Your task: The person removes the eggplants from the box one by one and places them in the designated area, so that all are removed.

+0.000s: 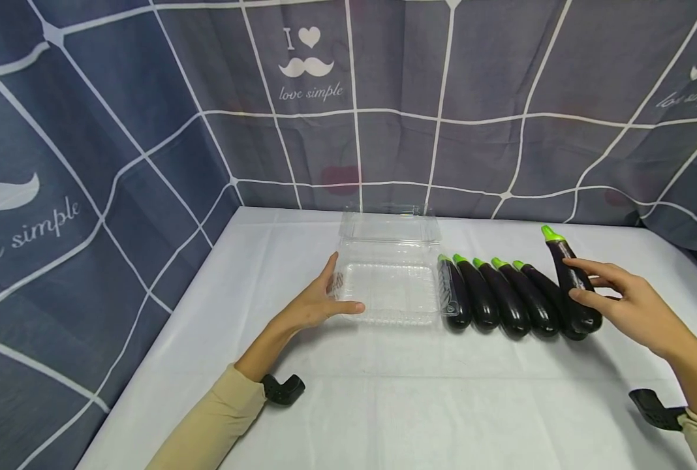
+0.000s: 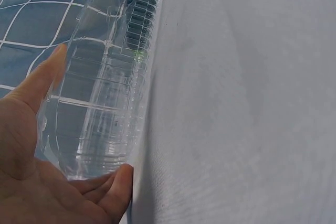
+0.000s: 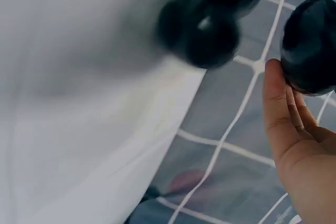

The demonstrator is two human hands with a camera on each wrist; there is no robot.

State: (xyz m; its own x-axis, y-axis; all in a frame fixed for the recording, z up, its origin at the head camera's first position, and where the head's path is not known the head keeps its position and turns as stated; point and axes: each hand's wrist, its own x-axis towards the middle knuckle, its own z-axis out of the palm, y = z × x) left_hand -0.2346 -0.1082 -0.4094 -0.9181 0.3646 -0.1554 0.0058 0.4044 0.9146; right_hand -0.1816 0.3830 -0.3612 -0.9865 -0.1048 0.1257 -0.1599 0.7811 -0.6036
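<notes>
My left hand [image 1: 319,300] holds the left end of a clear plastic container [image 1: 392,318], thumb at the near corner and fingers along the left side. Its hinged lid [image 1: 389,230] stands folded back, and the left wrist view shows the ribbed wall of the container [image 2: 100,114] between my fingers and thumb. With my right hand [image 1: 636,307] I grip a dark eggplant [image 1: 568,274] with a green stem end, tilted over the right end of a row. The right wrist view has its rounded bottom by my fingers [image 3: 275,93]. Several similar eggplants [image 1: 504,300] lie side by side.
The leftmost eggplant [image 1: 455,297] overlaps the container's right edge. A white cloth [image 1: 413,405] covers the table. Dark checked curtains [image 1: 395,78] hang behind and at both sides. Black wrist mounts [image 1: 284,390] sit on both forearms.
</notes>
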